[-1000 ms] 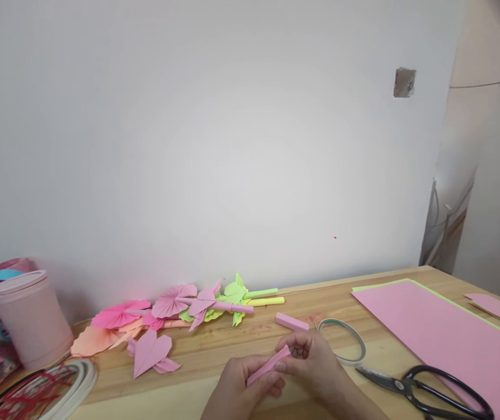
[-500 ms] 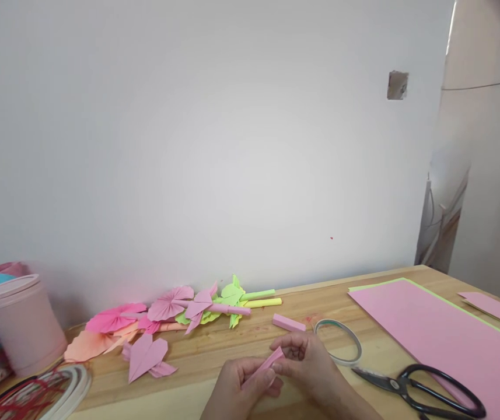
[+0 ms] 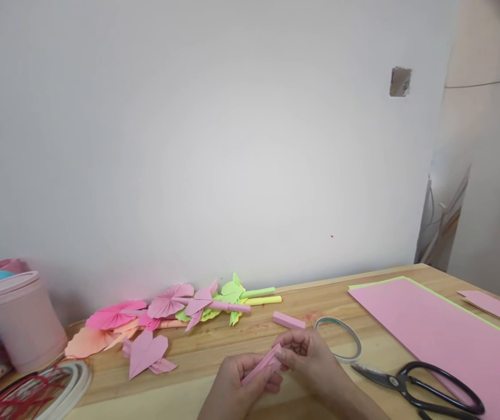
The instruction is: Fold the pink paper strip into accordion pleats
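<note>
A narrow folded strip of pink paper (image 3: pixel 264 366) slants between my two hands near the bottom centre. My left hand (image 3: pixel 240 382) grips its lower part, thumb on top and fingers beneath. At the upper end, my right hand (image 3: pixel 310 359) pinches the strip between thumb and fingers. Just beyond my right hand lies a small pink folded paper bar (image 3: pixel 289 320). A roll of tape (image 3: pixel 348 340) rests flat to the right of that hand, and black-handled scissors (image 3: pixel 416 385) lie with their blades towards the tape.
Folded paper fans and flowers (image 3: pixel 171 303) lie along the wall, with a pink heart-shaped piece (image 3: pixel 144 353) in front. A pink canister (image 3: pixel 22 321) and white coils (image 3: pixel 72 385) are at left. Large pink sheets (image 3: pixel 442 344) cover the table's right side (image 3: pixel 425 273).
My right thumb and fingers have shifted slightly at the strip's upper end, and more of its pink surface shows there. My left hand keeps its hold. The camera view has moved a little.
</note>
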A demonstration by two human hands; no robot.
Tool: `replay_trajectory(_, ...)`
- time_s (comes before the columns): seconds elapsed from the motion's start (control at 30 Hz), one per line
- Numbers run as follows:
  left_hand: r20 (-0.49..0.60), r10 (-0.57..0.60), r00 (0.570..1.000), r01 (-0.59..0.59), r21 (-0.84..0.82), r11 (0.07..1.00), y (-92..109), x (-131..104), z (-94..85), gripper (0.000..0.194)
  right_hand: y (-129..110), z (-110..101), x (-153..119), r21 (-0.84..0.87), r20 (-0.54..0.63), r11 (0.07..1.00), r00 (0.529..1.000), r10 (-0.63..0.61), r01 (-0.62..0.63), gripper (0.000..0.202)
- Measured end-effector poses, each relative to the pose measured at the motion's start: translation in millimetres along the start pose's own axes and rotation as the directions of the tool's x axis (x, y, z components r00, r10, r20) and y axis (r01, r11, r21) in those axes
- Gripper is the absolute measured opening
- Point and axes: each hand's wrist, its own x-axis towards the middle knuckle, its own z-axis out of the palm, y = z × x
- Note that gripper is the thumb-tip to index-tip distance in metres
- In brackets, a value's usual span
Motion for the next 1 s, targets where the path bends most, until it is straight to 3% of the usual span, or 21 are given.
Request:
replay_trajectory(0.17,0.041,0.005,0.999,-0.003,-0.057,0.998,3,-2,0.8,0.032,0,3,-2,-0.106,-0.006,0.994,1.000,-0.003,0.003,0.013)
replay_trajectory(0.3,0.090,0.059,0.994,-0.060,0.010,0.998,5,-2,-1.4,0.026,3,2,1,-0.143,-0.034,0.990,0.999,0.009,-0.014,0.015)
replay_trajectory(0.4,-0.004,0.074,0.997,-0.074,-0.088,0.993,-1,1,-4.4,0.023,7,0,4,-0.122,-0.120,0.992,0.993,-0.004,-0.011,0.020)
replay_trajectory(0.53,-0.239,-0.034,0.971,-0.020,-0.218,0.976,-9,5,-8.5,0.029,9,3,5,-0.183,-0.179,0.983,0.983,-0.028,-0.006,0.020)
replay_trajectory(0.67,-0.266,-0.003,0.964,-0.047,-0.182,0.982,-10,5,-10.8,0.023,5,8,1,-0.282,-0.217,0.959,0.975,-0.052,-0.011,0.018)
replay_trajectory(0.83,-0.407,0.066,0.911,-0.032,0.089,0.996,-7,4,-9.3,0.031,-4,15,-3,-0.230,-0.215,0.973,0.976,-0.017,-0.034,0.018)
replay_trajectory(1.0,-0.347,0.018,0.938,-0.048,-0.076,0.996,-6,3,-8.2,0.022,-7,16,-2,-0.161,-0.192,0.987,0.981,-0.001,-0.030,0.019)
